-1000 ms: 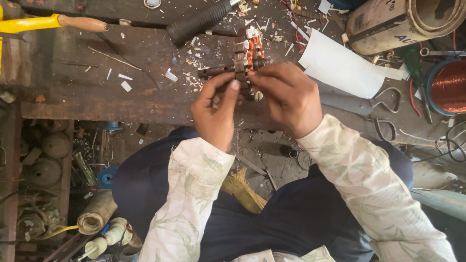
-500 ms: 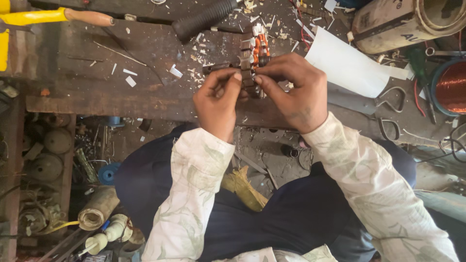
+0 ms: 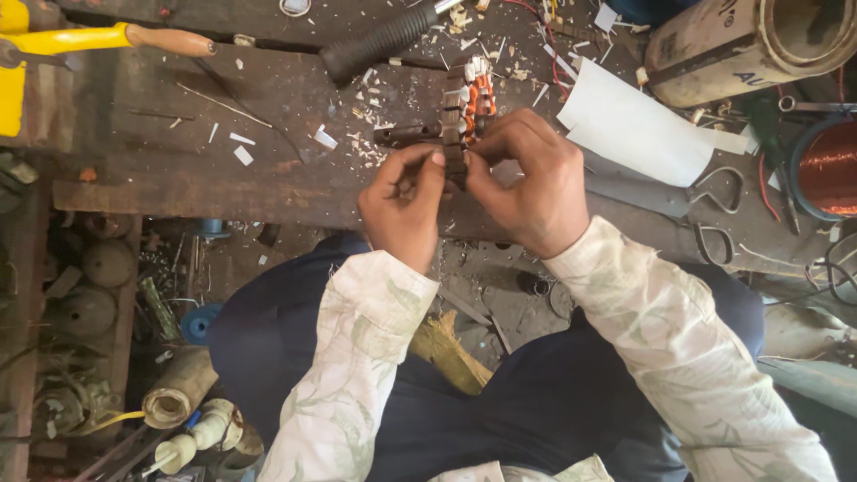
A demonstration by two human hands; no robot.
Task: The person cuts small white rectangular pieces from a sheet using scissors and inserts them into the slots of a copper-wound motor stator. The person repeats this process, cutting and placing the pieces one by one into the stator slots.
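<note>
Head view shows both hands over a wooden bench (image 3: 178, 178). Left hand (image 3: 403, 207) and right hand (image 3: 528, 183) pinch a motor core (image 3: 464, 107) with orange windings, fingers closed on its lower end. White paper (image 3: 629, 125) and scissors (image 3: 705, 201) lie to the right.

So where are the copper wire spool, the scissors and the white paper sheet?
Copper wire spool (image 3: 828, 168), head view, on its wound copper.
Scissors (image 3: 714, 210), head view, on a handle loop.
White paper sheet (image 3: 629, 125), head view, on its flat middle.
</note>
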